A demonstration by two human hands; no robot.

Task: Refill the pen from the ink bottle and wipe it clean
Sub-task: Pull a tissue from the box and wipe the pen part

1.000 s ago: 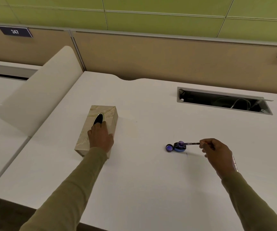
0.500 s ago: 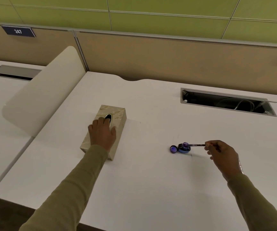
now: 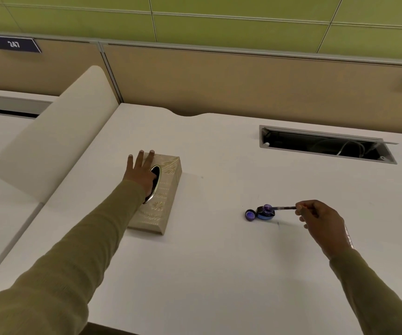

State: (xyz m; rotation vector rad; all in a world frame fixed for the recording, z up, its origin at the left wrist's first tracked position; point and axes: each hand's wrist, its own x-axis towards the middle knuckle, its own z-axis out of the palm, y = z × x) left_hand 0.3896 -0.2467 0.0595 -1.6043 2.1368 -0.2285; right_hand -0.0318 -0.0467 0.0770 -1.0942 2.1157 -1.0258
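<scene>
Pinching the pen (image 3: 283,208), the right hand (image 3: 320,224) holds its tip in the bottle (image 3: 265,213) just beyond the fingertips; left hand (image 3: 139,172) lies flat, fingers spread, atop the box (image 3: 163,206).

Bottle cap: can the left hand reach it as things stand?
Probably yes. The cap lies left of the ink bottle, toward the left hand, which rests flat on the tissue box. Only bare desk lies between them; the pen and right hand come in from the right.
</scene>
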